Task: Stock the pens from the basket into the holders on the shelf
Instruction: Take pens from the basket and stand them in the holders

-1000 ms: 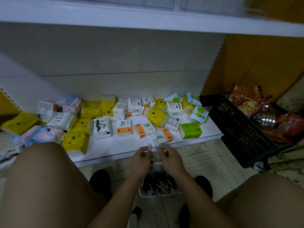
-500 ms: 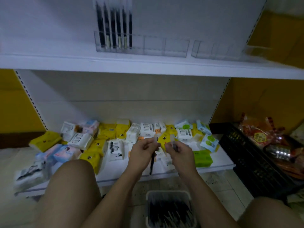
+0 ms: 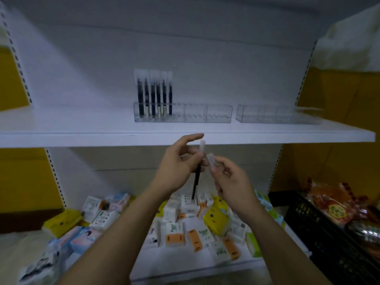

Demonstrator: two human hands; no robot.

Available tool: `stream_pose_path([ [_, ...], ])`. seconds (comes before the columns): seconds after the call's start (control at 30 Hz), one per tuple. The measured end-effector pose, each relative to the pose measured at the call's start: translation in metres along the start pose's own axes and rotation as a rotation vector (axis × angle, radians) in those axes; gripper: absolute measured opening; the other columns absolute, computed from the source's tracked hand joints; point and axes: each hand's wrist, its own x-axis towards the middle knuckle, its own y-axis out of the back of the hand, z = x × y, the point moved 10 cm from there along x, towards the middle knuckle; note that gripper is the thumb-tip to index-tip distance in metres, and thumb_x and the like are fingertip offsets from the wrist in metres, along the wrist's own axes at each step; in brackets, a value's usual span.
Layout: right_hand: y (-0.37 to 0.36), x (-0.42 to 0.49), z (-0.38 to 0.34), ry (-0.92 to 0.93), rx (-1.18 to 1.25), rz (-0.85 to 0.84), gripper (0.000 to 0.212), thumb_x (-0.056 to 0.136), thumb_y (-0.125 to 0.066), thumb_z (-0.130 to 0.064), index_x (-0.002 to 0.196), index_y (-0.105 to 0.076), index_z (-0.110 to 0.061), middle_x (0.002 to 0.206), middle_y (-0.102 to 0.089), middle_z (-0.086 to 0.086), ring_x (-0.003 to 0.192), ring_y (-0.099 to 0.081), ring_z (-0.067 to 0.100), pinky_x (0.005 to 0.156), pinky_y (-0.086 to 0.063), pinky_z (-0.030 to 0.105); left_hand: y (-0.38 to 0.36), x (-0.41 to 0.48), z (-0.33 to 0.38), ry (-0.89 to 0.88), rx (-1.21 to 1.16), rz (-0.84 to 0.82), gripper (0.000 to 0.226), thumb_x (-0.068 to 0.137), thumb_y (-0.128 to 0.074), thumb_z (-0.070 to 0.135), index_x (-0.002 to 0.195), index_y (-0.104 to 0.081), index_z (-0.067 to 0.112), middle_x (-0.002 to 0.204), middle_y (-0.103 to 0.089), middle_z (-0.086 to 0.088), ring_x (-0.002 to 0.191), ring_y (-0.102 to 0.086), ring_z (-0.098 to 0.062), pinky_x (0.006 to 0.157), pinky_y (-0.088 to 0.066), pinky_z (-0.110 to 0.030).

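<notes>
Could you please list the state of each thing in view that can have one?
left hand: grips the pen.
pen: sleeved, held near upright.
right hand: pinches a clear wrapper, contents unclear.
left holder: packaged pens upright at its left end, other compartments empty.
right holder: empty.
crate: holds snack packs.

the pen holders (image 3: pixel 183 114) are clear, glossy plastic; the shelf (image 3: pixel 82 132) under them is smooth, matt white. the stocked pens (image 3: pixel 153 95) stand in shiny clear sleeves. the pen (image 3: pixel 196 179) in the left hand (image 3: pixel 174 167) has a smooth dark barrel and a frosted plastic top; the right hand (image 3: pixel 230 182) pinches a translucent plastic piece (image 3: pixel 211 159). the tissue packs (image 3: pixel 216 219) wear glossy film.
</notes>
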Motion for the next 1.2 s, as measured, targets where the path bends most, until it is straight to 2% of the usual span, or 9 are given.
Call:
stream_pose_path([
  [0.13, 0.005, 0.026, -0.04, 0.067, 0.129, 0.053, 0.011, 0.094, -0.059, -0.01, 0.094, -0.068, -0.016, 0.067, -0.063, -0.004, 0.058, -0.058, 0.006, 0.056, -0.053, 0.022, 0.007, 0.022, 0.026, -0.027, 0.092, 0.0, 0.03, 0.091, -0.065, 0.011, 0.114, -0.067, 0.03, 0.085, -0.071, -0.007, 0.083, -0.072, -0.02, 0.073, -0.06, -0.035],
  [0.3, 0.01, 0.059, -0.077, 0.154, 0.027, 0.096, 0.011, 0.09, -0.066, -0.021, 0.089, -0.071, -0.03, 0.083, -0.074, -0.011, 0.083, -0.068, 0.003, 0.079, -0.055, 0.022, 0.018, 0.046, 0.054, -0.076, 0.18, -0.017, 0.03, 0.088, -0.068, 0.011, 0.111, -0.067, 0.03, 0.086, -0.073, -0.002, 0.083, -0.071, -0.017, 0.072, -0.06, -0.032],
  [0.37, 0.009, 0.073, -0.09, 0.168, -0.028, 0.104, 0.011, 0.089, -0.067, -0.024, 0.086, -0.071, -0.033, 0.085, -0.073, -0.013, 0.081, -0.067, 0.002, 0.079, -0.054, 0.024, 0.024, 0.056, 0.069, -0.106, 0.214, -0.011, 0.03, 0.087, -0.07, 0.012, 0.109, -0.068, 0.032, 0.09, -0.071, 0.002, 0.08, -0.072, -0.016, 0.069, -0.06, -0.029],
  [0.47, 0.005, 0.094, -0.109, 0.173, -0.086, 0.096, 0.005, 0.088, -0.069, -0.022, 0.088, -0.073, -0.025, 0.082, -0.073, -0.003, 0.078, -0.068, 0.013, 0.077, -0.058, 0.037, 0.041, 0.073, 0.089, -0.13, 0.228, 0.029, 0.031, 0.085, -0.071, 0.009, 0.107, -0.068, 0.031, 0.088, -0.071, 0.002, 0.08, -0.072, -0.015, 0.07, -0.06, -0.031],
  [0.53, 0.001, 0.108, -0.12, 0.179, -0.083, 0.105, 0.022, 0.088, -0.069, -0.018, 0.109, -0.068, -0.024, 0.082, -0.07, 0.004, 0.08, -0.068, 0.019, 0.078, -0.058, 0.042, 0.053, 0.083, 0.099, -0.139, 0.248, 0.052, 0.031, 0.084, -0.071, 0.008, 0.107, -0.069, 0.028, 0.086, -0.071, 0.003, 0.082, -0.071, -0.015, 0.074, -0.06, -0.034],
  [0.6, -0.006, 0.12, -0.132, 0.208, -0.097, 0.102, 0.041, 0.088, -0.069, -0.016, 0.124, -0.059, -0.031, 0.084, -0.068, 0.004, 0.08, -0.068, 0.018, 0.074, -0.06, 0.038, 0.065, 0.093, 0.109, -0.149, 0.28, 0.075, 0.03, 0.085, -0.071, 0.009, 0.108, -0.068, 0.028, 0.087, -0.072, 0.002, 0.084, -0.071, -0.014, 0.077, -0.06, -0.035],
  [0.77, -0.034, 0.15, -0.161, 0.29, -0.106, 0.057, 0.038, 0.089, -0.067, -0.011, 0.121, -0.062, -0.03, 0.091, -0.064, 0.002, 0.082, -0.069, 0.022, 0.068, -0.061, 0.034, 0.089, 0.117, 0.132, -0.172, 0.307, 0.148, 0.028, 0.084, -0.072, 0.011, 0.106, -0.069, 0.029, 0.099, -0.07, 0.001, 0.084, -0.07, -0.011, 0.075, -0.06, -0.031],
  [1.0, -0.04, 0.2, -0.19, 0.395, -0.083, 0.185, 0.031, 0.088, -0.068, -0.01, 0.11, -0.06, -0.03, 0.089, -0.062, -0.001, 0.08, -0.069, 0.021, 0.066, -0.061, 0.032, 0.116, 0.152, 0.161, -0.263, 0.453, 0.25, 0.023, 0.084, -0.072, 0.016, 0.104, -0.068, 0.027, 0.095, -0.07, 0.007, 0.086, -0.068, -0.006, 0.08, -0.056, -0.025],
  [1.2, -0.04, 0.231, -0.182, 0.399, -0.135, 0.245, 0.032, 0.088, -0.068, -0.011, 0.107, -0.058, -0.035, 0.088, -0.061, -0.003, 0.08, -0.067, 0.02, 0.073, -0.059, 0.045, 0.12, 0.177, 0.158, -0.279, 0.558, 0.25, 0.021, 0.084, -0.072, 0.016, 0.104, -0.07, 0.024, 0.093, -0.071, 0.004, 0.086, -0.067, -0.007, 0.081, -0.054, -0.022],
])
